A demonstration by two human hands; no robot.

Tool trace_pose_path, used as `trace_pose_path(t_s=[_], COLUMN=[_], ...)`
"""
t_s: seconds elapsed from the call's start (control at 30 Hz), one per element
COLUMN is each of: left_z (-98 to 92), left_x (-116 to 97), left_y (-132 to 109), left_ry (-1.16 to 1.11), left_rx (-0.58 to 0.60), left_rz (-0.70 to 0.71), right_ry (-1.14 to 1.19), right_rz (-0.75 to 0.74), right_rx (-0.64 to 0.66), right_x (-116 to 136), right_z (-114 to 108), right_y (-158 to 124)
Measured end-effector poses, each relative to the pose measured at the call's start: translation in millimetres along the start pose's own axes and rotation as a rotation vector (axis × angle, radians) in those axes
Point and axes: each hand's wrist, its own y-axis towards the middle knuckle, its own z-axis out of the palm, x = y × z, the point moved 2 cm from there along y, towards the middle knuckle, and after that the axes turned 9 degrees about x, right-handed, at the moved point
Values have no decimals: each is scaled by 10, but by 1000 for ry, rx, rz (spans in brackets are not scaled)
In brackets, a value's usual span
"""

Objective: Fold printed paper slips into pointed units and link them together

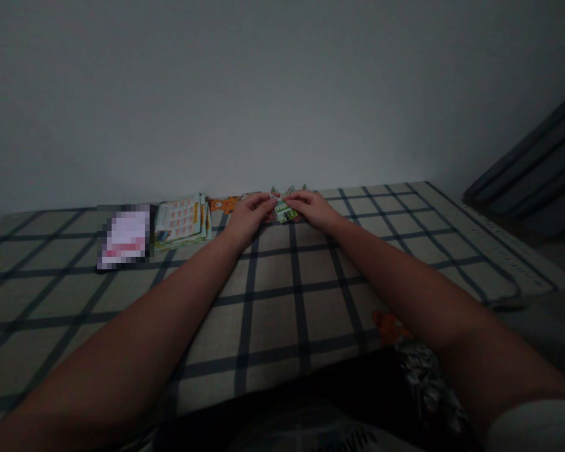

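Observation:
Both hands reach forward to the far part of the checked cloth, close to the wall. Between them is a small green and white folded paper piece [286, 212], with pointed tips standing up behind the fingers. My left hand [252, 216] pinches its left side between thumb and fingers. From the other side, my right hand [312, 209] holds the upper right part with closed fingertips. The fingertips of the two hands nearly meet over the paper. Exact folds are too small and dim to make out.
A stack of printed paper sheets [181, 220] lies left of my hands. Left of it is a blurred-out pinkish device [126, 237]. The checked cloth [273, 320] covers the surface up to the pale wall [263, 94]. Dark folded fabric [537, 157] stands at the right.

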Motion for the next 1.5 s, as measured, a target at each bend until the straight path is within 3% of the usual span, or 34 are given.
trace_pose_path(t_s=[0.3, 0.67, 0.87, 1.07, 1.37, 1.5], left_z=[11, -42, -29, -38, -18, -27], left_x=[-38, -41, -5, 24, -22, -3], left_y=[-9, -21, -3, 15, 2, 8], left_ry=[70, 293, 251, 347, 406, 404], left_rx=[-116, -165, -94, 29, -52, -35], left_rz=[-5, 94, 52, 69, 88, 82], right_ry=[-138, -103, -158, -109, 3, 14], right_rz=[-174, -155, -158, -109, -59, -51], right_rx=[8, 11, -5, -4, -9, -24], right_x=[-14, 2, 26, 16, -3, -3], right_z=[-21, 26, 39, 48, 43, 37], right_y=[34, 8, -10, -22, 7, 6])
